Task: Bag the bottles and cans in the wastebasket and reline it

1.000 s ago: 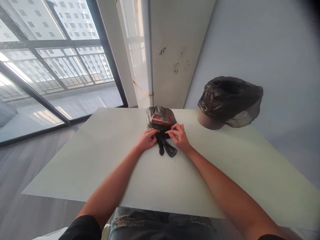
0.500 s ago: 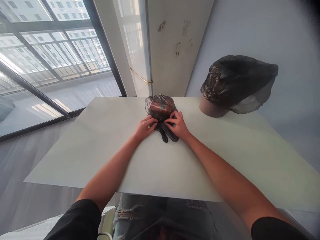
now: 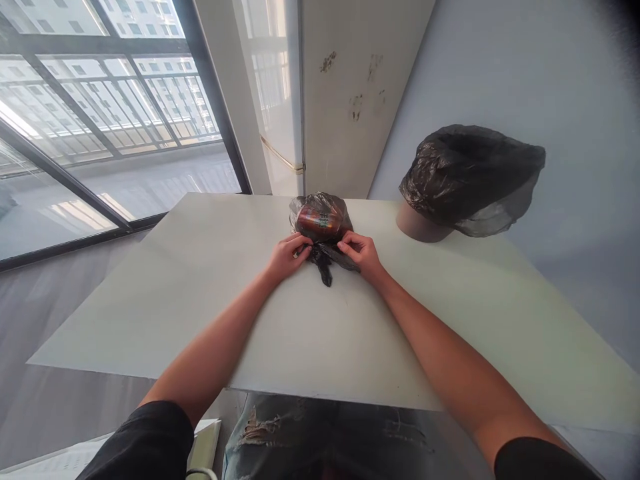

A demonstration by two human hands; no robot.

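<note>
A small black plastic bag (image 3: 325, 203) lies on the pale table, and through its thin film shows a reddish-brown shiny can-like item (image 3: 317, 220) with dark lettering. My left hand (image 3: 289, 255) pinches the gathered neck of the bag from the left. On the other side, my right hand (image 3: 361, 253) is closed on a strip of the bag's neck, drawn out to the right. A twisted black tail (image 3: 325, 270) of the bag hangs toward me between both hands. Whether the neck is knotted, I cannot tell.
To the right on the table (image 3: 165, 293) stands a brown bin (image 3: 423, 223) lined with a large black bag (image 3: 465, 177) that puffs out over its rim. Behind the table is a white cabinet or fridge (image 3: 350, 147). A glass window wall (image 3: 120, 120) is at the left.
My right hand has shifted slightly right, pulling its strip of the bag away from the middle. My left hand stays nearly in place, and the view has tilted a little.
</note>
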